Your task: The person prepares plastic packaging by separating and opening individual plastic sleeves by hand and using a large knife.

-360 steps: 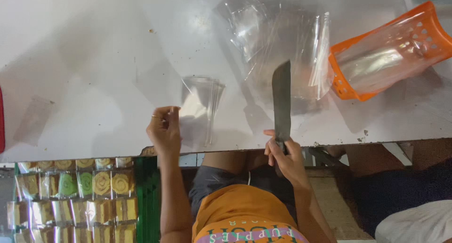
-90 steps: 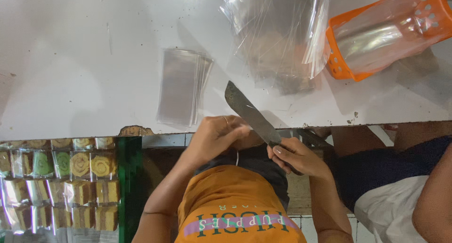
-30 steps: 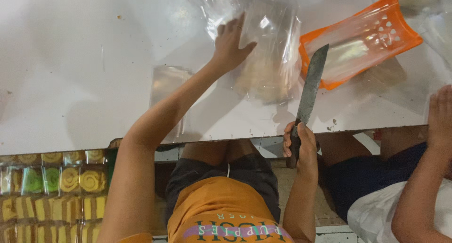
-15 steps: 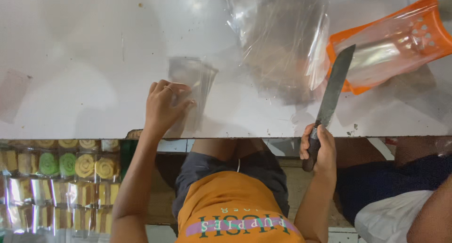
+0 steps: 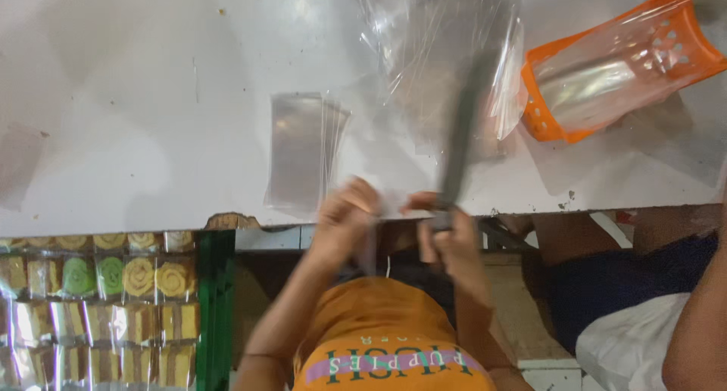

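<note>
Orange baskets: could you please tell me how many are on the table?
1. The orange basket lies on its side at the far right of the white table, with clear plastic inside it. Another could be out of frame.

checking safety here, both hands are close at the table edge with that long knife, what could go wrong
The long dark knife blade in the right hand sits close to the left hand, so a slip might cut fingers. The stack of small clear plastic bags lies at the white table edge and could slide off.
</note>
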